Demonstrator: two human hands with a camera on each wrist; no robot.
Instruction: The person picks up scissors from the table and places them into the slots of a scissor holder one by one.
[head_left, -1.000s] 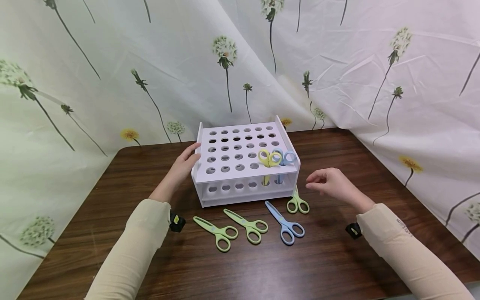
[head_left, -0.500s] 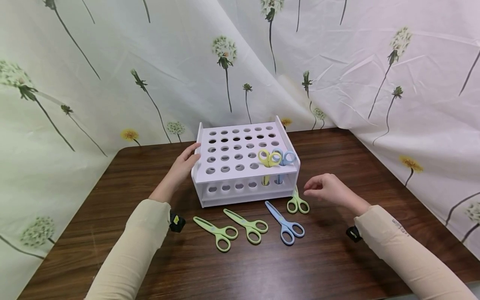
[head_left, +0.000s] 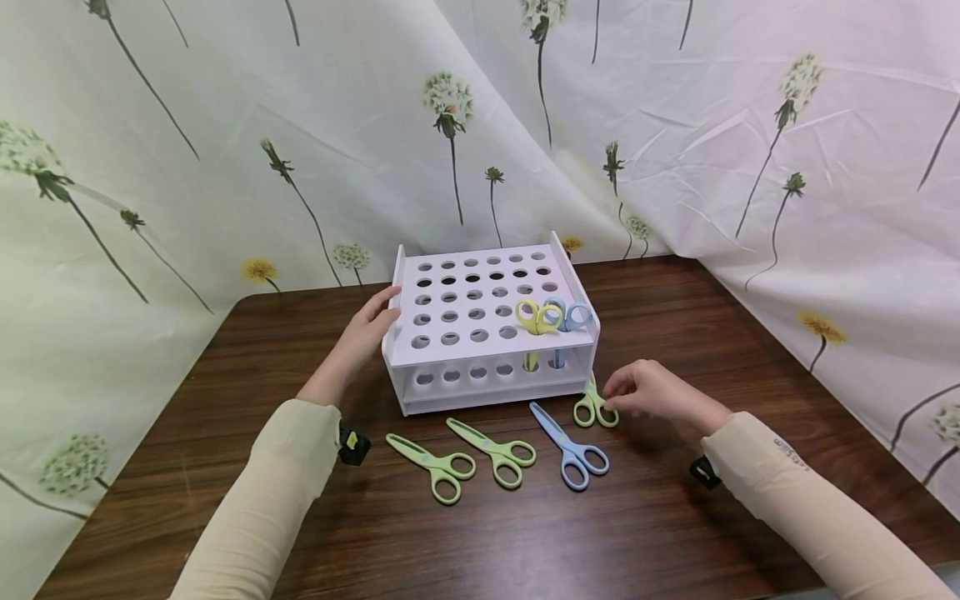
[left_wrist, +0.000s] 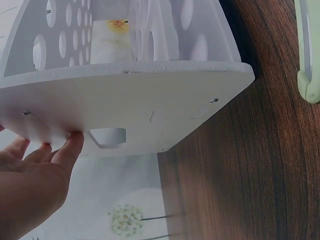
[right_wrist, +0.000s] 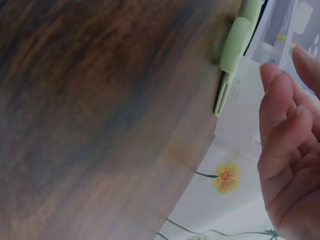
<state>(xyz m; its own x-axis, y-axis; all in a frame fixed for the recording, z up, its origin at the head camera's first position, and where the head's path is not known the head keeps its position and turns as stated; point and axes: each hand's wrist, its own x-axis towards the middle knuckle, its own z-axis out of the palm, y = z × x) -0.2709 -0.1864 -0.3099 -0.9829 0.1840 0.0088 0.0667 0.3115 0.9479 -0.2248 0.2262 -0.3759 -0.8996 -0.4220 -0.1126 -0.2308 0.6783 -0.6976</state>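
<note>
A white two-tier rack (head_left: 495,402) with rows of round holes stands on the table. My left hand (head_left: 362,332) rests its fingertips against the rack's left side panel (left_wrist: 165,105), near an oblong cutout. My right hand (head_left: 658,392) hovers at the handles of a green pair of scissors (head_left: 592,402), fingers loosely bent and holding nothing. Those scissors lie at the rack's right front corner, blade partly hidden behind it. In the right wrist view the fingertips are apart from the green scissors (right_wrist: 234,47). Yellow scissors (head_left: 537,323) and blue scissors (head_left: 558,358) stand in the rack's right front holes.
In front of the rack lie a blue pair of scissors (head_left: 567,445) and two more pairs, a middle green one (head_left: 498,452) and a left green one (head_left: 437,461). A flower-patterned curtain (head_left: 360,125) hangs behind the brown wooden table (head_left: 300,517).
My right hand has come down and slightly left, to the handles of the nearby green scissors. The left hand and the rack have stayed in place.
</note>
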